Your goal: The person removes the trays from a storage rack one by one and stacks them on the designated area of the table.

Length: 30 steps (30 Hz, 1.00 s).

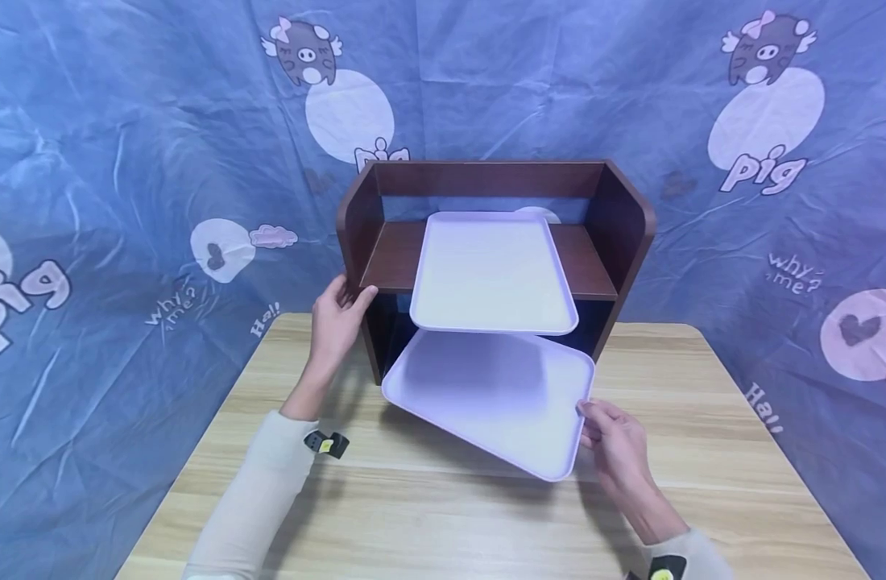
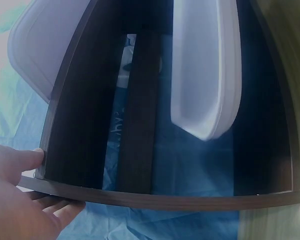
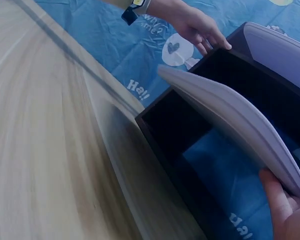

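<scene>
Lower rectangular tray [image 1: 486,395], tilted at the shelf unit's [image 1: 631,221] lower front edge, looks light, stiff and slick, best held by opposite rims; right hand [image 1: 618,443] pinches its right rim, left hand [image 1: 337,322] grips the unit's left edge.

Smooth plastic trays [image 1: 486,395], wood-look shelf [image 1: 486,179], wood-grain tabletop [image 1: 414,515], creased cloth backdrop [image 1: 523,89]

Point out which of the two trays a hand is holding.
The lower tray: the right hand grips it by its right edge. The upper tray lies on the brown shelf, with neither hand touching it.
</scene>
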Tool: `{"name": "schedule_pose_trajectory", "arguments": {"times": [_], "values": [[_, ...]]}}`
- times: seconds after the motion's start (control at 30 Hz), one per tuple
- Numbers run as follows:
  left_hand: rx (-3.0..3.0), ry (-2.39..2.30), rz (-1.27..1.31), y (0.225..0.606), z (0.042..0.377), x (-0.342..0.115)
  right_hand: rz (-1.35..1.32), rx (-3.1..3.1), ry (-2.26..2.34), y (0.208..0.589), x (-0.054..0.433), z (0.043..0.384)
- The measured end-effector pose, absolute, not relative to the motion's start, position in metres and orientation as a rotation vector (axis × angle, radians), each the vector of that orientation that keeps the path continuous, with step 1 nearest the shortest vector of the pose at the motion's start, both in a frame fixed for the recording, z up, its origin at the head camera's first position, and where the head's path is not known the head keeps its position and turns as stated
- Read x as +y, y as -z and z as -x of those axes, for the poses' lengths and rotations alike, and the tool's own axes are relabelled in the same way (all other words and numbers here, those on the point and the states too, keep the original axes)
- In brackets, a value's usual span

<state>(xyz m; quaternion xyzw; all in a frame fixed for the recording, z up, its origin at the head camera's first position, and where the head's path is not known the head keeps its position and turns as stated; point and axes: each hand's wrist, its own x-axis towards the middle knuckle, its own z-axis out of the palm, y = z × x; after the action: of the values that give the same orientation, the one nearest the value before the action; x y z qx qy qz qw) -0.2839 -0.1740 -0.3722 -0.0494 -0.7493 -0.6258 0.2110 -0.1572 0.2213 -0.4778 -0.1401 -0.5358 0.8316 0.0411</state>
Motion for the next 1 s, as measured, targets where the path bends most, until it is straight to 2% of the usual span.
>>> {"name": "schedule_pose_trajectory", "arguments": {"times": [0.53,1.0], "values": [[-2.086,1.730,0.133,0.369,0.284,-0.175,0.406,-1.795,-2.482,0.465,0.239,0.159],[-2.095,1.731,0.133,0.372,0.284,-0.176,0.328,-1.814,-2.490,0.469,0.250,0.157]]}}
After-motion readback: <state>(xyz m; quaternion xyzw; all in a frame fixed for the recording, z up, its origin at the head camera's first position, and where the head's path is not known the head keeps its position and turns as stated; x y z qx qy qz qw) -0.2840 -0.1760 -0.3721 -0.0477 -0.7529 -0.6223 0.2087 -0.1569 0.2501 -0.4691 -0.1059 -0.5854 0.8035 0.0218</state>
